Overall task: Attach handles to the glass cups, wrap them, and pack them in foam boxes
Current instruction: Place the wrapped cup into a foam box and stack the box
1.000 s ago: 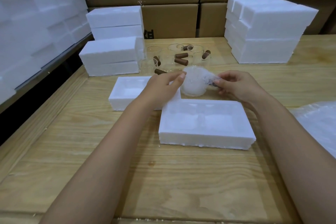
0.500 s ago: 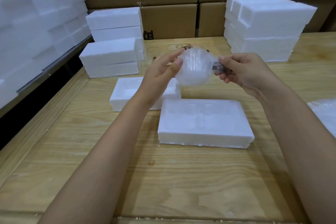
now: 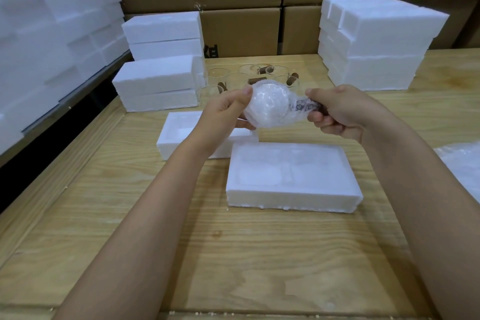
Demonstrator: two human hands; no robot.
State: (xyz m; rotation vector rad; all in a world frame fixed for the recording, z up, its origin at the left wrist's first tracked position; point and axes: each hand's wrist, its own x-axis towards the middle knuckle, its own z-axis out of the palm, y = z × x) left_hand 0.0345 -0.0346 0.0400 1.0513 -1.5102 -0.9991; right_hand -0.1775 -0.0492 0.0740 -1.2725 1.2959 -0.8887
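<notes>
Over the plywood bench (image 3: 233,254), left hand (image 3: 223,114) cups the bubble-wrapped cup (image 3: 270,105), right hand (image 3: 340,112) grips its handle; best tuck wrap tight before boxing.

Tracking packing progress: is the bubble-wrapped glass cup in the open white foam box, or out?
Out. The left hand and right hand hold the bubble-wrapped glass cup in the air, beyond the open white foam box.

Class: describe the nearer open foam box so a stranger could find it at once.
Start at the wooden table. Near its middle lie two open foam boxes with moulded hollows. The nearer foam box is wholly in view; the farther foam box is partly hidden behind the left forearm.
</notes>
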